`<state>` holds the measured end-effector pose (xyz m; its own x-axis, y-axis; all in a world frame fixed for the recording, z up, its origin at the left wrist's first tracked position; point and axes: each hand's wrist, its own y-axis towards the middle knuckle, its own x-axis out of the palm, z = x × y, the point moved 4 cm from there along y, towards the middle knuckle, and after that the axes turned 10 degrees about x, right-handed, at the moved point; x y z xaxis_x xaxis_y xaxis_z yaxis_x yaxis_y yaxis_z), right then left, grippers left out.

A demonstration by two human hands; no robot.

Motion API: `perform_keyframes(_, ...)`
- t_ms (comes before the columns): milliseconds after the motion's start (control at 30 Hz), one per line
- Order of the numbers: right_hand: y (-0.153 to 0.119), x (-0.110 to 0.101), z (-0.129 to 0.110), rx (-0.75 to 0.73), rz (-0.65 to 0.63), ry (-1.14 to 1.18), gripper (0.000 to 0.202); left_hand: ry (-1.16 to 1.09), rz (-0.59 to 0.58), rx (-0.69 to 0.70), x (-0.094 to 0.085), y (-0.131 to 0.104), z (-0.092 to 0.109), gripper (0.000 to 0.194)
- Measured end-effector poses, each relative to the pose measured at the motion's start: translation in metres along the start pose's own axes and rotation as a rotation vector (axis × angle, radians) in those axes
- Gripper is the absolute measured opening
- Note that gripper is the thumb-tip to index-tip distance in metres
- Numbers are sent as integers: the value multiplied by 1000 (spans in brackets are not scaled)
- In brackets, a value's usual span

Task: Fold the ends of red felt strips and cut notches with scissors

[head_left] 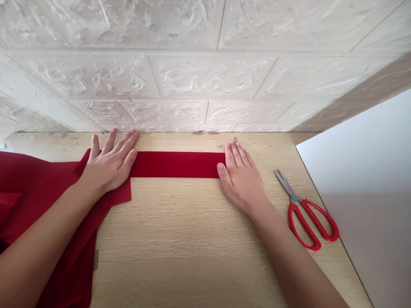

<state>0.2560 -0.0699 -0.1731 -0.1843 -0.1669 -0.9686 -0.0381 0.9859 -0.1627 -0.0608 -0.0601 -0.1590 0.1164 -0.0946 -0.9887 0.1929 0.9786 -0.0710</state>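
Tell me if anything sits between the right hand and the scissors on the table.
Nothing visible does. The right hand lies flat on the end of the red fabric strip, and only bare wooden table separates it from the red-handled scissors lying closed to its right.

There is one view only, from a camera worn on the person's head. It looks forward and steeply down over both forearms onto the counter [192, 239], close in, and faces the white brick-patterned wall [205, 64] at the counter's far edge. The counter's right edge falls within view.
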Motion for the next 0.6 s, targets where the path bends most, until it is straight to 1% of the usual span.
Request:
perform_keyframes(100, 0, 0, 1, 9, -13, -1, 76, 5, 58, -61, -1, -4, -2, 70)
perform_keyframes(200, 0, 0, 1, 19, -17, -1, 76, 18, 94, -187, -2, -8, -10, 76)
perform_keyframes(267, 0, 0, 0, 12, -14, 0, 76, 21, 68, -263, -1, -9, -15, 82)
perform_keyframes(367, 1, 0, 1, 2, 2, 3, 76, 15, 22, -279, -1, -7, -18, 88)
perform_keyframes(600, 0, 2, 2, -3, 49, 28, 77, 24, 45, -391, -3, -5, -16, 98)
